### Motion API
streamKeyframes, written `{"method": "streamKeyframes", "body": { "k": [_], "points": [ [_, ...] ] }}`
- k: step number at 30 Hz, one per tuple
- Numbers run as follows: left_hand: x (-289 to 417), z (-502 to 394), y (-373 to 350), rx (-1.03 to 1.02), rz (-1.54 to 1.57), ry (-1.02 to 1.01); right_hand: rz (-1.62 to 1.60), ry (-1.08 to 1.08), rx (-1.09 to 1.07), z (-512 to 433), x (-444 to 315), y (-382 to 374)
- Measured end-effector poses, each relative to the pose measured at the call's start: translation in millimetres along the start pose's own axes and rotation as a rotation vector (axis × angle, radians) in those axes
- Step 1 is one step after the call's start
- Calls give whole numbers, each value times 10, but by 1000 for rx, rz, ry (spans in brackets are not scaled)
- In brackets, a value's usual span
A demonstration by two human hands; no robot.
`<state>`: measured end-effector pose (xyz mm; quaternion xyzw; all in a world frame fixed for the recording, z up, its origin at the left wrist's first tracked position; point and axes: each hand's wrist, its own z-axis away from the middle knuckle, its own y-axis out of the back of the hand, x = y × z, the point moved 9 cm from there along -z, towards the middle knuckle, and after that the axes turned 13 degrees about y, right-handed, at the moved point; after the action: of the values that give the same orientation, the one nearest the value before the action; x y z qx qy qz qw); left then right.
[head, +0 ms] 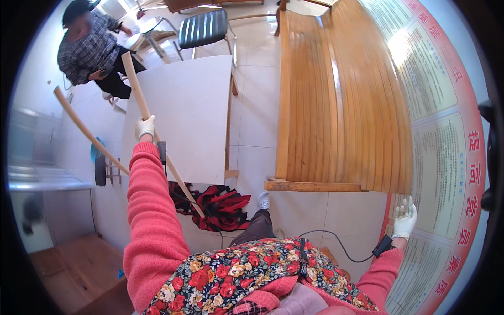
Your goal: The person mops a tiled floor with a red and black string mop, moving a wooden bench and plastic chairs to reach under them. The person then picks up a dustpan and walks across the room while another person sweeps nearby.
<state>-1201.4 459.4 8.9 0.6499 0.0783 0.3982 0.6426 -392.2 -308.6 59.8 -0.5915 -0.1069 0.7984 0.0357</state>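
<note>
My left hand [145,128], in a pale glove, is closed around a long wooden mop handle [136,86]. The handle slants down past the white table's edge to a mop head of red and black cloth strips [224,206] on the tiled floor. My right hand [404,219], also gloved, is held out at the far right, fingers spread and nothing in it, near the printed wall poster [437,165]. A second wooden pole [84,130] leans at the left; its lower end is hidden behind my left sleeve.
A white table [185,118] stands ahead, with a slatted wooden bench [315,118] to its right. Beyond are a black chair [202,29] and a person in a checked shirt [92,43]. A brown wooden surface [78,267] lies at lower left. A cable hangs by my right wrist.
</note>
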Motion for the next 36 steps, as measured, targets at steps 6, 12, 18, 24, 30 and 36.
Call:
{"method": "streamKeyframes", "body": {
  "k": [6, 12, 18, 24, 30, 36],
  "points": [
    [13, -171, -234, 41, 62, 30, 74, -1, 53, 162, -11, -79],
    [-270, -153, -377, 29, 83, 58, 104, -38, 72, 199, 70, -108],
    [-558, 5, -439, -22, 20, 112, 122, -84, 16, 199, 264, -163],
    [-741, 160, -438, -113, 2, 133, 133, -110, -38, 200, 380, -222],
    [-876, 204, -518, -182, 9, 174, 170, -114, -23, 245, 388, -164],
    [-997, 212, -561, -116, -34, 215, 187, -149, 8, 311, 472, 8]
  ]
}}
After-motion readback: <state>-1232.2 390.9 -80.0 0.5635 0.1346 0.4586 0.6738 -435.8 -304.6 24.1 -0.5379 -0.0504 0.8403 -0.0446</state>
